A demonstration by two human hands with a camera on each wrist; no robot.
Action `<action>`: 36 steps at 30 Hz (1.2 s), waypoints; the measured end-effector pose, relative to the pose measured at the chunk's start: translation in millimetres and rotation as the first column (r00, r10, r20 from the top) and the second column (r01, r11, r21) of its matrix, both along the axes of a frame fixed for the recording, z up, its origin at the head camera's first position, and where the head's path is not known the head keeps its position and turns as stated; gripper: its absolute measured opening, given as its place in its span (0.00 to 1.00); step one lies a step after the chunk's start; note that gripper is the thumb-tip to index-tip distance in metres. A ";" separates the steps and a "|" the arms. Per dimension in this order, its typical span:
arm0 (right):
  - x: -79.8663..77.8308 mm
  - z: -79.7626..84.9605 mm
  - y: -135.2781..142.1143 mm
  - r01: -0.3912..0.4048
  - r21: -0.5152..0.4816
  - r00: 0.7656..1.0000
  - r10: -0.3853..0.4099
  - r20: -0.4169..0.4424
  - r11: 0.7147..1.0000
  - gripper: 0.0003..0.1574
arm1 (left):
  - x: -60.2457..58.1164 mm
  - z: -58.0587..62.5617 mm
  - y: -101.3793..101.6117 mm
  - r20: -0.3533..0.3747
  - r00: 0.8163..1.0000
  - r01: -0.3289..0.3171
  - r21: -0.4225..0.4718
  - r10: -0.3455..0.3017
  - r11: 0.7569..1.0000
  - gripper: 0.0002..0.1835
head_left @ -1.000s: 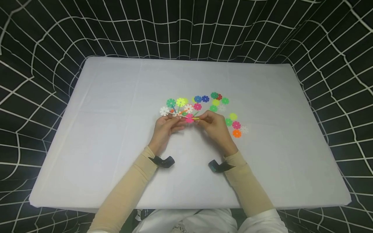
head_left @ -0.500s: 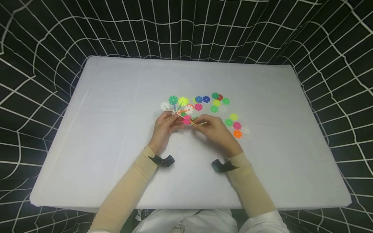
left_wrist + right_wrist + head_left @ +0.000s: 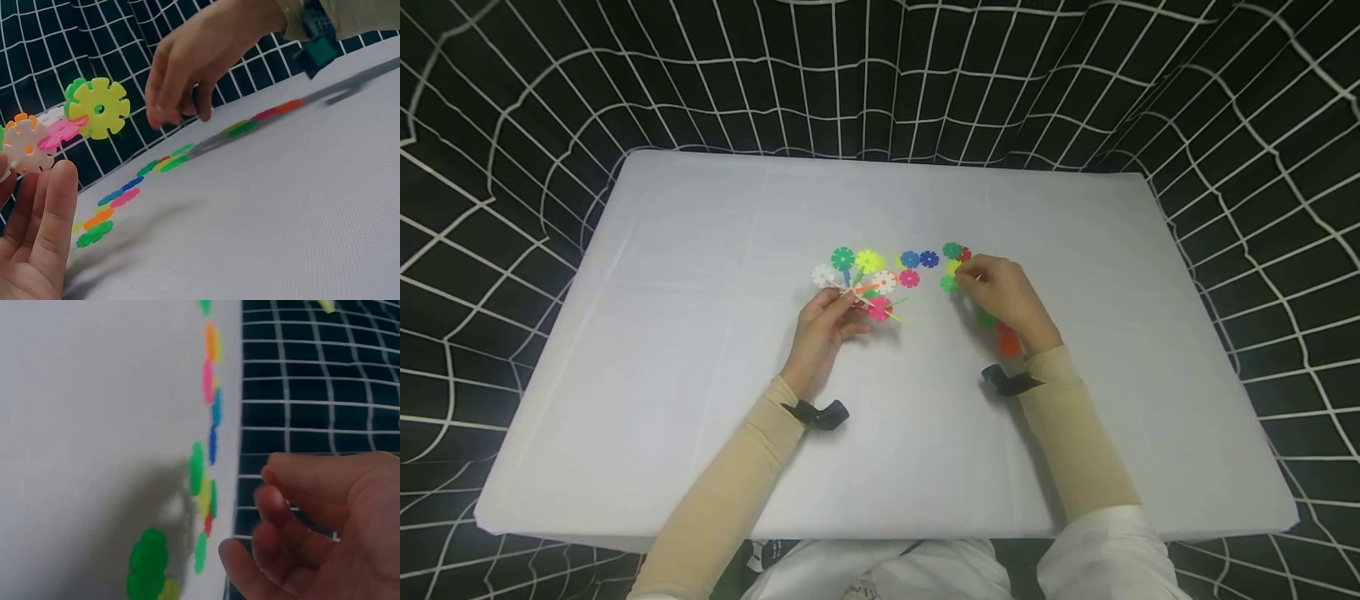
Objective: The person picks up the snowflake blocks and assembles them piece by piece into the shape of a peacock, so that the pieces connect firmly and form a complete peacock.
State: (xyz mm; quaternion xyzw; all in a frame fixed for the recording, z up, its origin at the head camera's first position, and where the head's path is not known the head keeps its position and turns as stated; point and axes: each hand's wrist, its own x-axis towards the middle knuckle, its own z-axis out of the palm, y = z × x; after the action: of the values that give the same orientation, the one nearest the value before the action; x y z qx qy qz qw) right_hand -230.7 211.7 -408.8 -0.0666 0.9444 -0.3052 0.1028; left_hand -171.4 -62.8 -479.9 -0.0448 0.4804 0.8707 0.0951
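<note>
White-covered table [image 3: 700, 375] amid black white-gridded netting [image 3: 512, 100].

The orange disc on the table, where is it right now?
In the head view the orange disc lies flat on the white table, right of centre, partly under the right hand by its wrist, next to a pink disc.

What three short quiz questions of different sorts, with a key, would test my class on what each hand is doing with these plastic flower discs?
1. True or false: the left hand grips the joined cluster of discs.
2. The right hand is: A) flat on the table; B) over the loose discs, fingers curled, holding nothing; C) on the cluster.
3. In the left wrist view, what colour is the disc highest on the cluster?

Key: 1 true; 2 B; 3 yellow.
</note>
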 end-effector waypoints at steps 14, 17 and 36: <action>-26.5 -20.1 -8.8 -0.086 0.275 0.995 0.069 0.069 0.958 0.24 | -7.3 -1.4 -4.2 0.017 1.000 0.014 0.099 -0.015 0.995 0.04; -31.0 -17.1 -13.2 -0.104 0.223 0.992 0.086 0.089 0.969 0.21 | -12.4 -0.8 -7.6 0.022 0.999 0.019 0.140 -0.023 0.990 0.04; -23.5 7.7 -67.9 -0.125 -0.353 0.992 0.124 -0.026 0.927 0.09 | -27.8 -2.6 -8.7 0.000 1.000 -0.023 0.096 0.023 0.995 0.06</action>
State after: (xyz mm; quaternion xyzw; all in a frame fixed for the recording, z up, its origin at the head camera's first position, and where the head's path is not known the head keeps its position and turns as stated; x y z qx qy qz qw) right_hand -254.2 143.8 -401.1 -0.1444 0.8680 -0.4629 0.1069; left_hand -199.2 -71.4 -482.5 -0.0451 0.4373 0.8940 0.0865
